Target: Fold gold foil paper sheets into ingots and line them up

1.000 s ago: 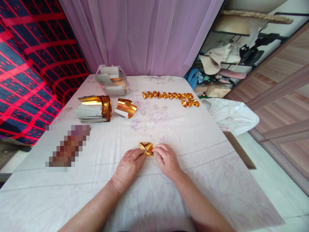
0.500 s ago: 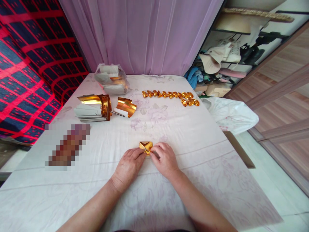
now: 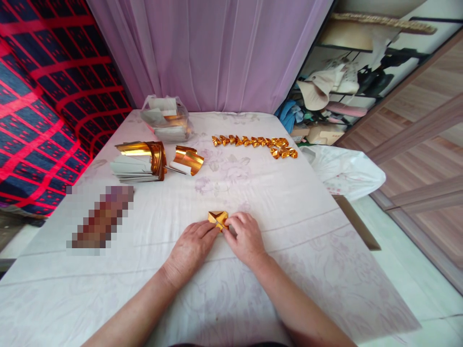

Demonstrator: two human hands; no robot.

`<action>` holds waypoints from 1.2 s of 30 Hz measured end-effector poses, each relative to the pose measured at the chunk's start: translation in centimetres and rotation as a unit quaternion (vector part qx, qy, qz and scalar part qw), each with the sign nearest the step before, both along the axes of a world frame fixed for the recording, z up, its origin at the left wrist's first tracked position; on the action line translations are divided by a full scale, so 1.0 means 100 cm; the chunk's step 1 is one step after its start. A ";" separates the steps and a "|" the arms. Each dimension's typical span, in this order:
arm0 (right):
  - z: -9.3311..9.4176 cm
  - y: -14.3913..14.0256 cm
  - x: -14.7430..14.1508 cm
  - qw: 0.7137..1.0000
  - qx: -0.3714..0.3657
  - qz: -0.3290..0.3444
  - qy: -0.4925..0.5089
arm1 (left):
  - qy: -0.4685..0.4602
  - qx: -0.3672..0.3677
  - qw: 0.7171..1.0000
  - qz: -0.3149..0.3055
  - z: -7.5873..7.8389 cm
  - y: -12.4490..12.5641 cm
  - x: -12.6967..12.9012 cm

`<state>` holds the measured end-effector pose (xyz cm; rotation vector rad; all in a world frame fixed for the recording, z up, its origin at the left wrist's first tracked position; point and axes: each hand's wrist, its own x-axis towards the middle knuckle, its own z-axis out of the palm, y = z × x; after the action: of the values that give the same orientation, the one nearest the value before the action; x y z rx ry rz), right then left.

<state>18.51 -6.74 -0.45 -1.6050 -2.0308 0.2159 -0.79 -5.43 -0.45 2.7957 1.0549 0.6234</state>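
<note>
Gold foil piece [image 3: 218, 219] lies flat on the cloth-covered counter [image 3: 289, 202], partly folded, squarish, a diagonal crease across it; no clear long axis. It sits just beyond both sets of fingertips, between them.

Left hand [image 3: 190, 249]: palm down on the cloth, fingers stretched toward the piece from its near-left side, tips touching its near-left edge and pinning it rather than gripping.

Right hand [image 3: 246, 237]: comes in from the piece's right, fingers curled, thumb and forefinger pinched narrow on its right corner. It looks the nearer of the two.

Forearms converge toward the piece in a V.

Beyond the piece: a row of folded gold pieces [image 3: 255, 145]. Beyond-left: a stack of foil sheets [image 3: 139, 161].
</note>
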 end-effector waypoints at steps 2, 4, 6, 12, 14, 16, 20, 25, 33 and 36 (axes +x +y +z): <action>0.000 0.000 0.000 1.000 0.003 -0.002 -0.003 | 0.004 0.001 1.000 -0.013 -0.001 0.000 -0.004; -0.001 0.000 0.000 1.000 0.005 -0.003 -0.004 | 0.008 0.003 1.000 -0.020 -0.003 0.000 -0.007; -0.001 0.000 -0.001 1.000 0.005 -0.008 -0.003 | 0.012 0.006 1.000 -0.023 -0.005 0.000 -0.008; 0.002 0.001 -0.004 1.000 0.001 -0.016 -0.007 | 0.010 0.002 1.000 -0.026 -0.004 0.001 -0.007; 0.003 0.001 -0.004 1.000 0.001 -0.016 -0.010 | 0.003 -0.007 1.000 -0.026 -0.002 0.001 -0.007; 0.003 0.001 -0.004 1.000 -0.002 -0.015 -0.009 | -0.006 -0.014 0.999 -0.028 -0.001 0.003 -0.008; 0.000 0.003 -0.002 1.000 -0.008 -0.010 0.005 | -0.030 -0.021 0.999 -0.033 0.003 0.007 -0.011; -0.005 0.005 0.002 1.000 -0.012 0.004 0.028 | -0.037 -0.030 0.998 -0.052 0.010 0.013 -0.016; -0.008 0.008 0.009 0.999 -0.015 0.028 0.039 | -0.045 -0.023 0.996 -0.077 0.016 0.017 -0.023; -0.007 0.010 0.009 0.998 -0.020 0.031 0.040 | -0.035 -0.019 0.996 -0.081 0.017 0.018 -0.025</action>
<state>19.40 -5.79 -1.17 -1.5320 -2.0284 0.3404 -3.24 -3.62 1.28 2.7683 0.8096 0.6699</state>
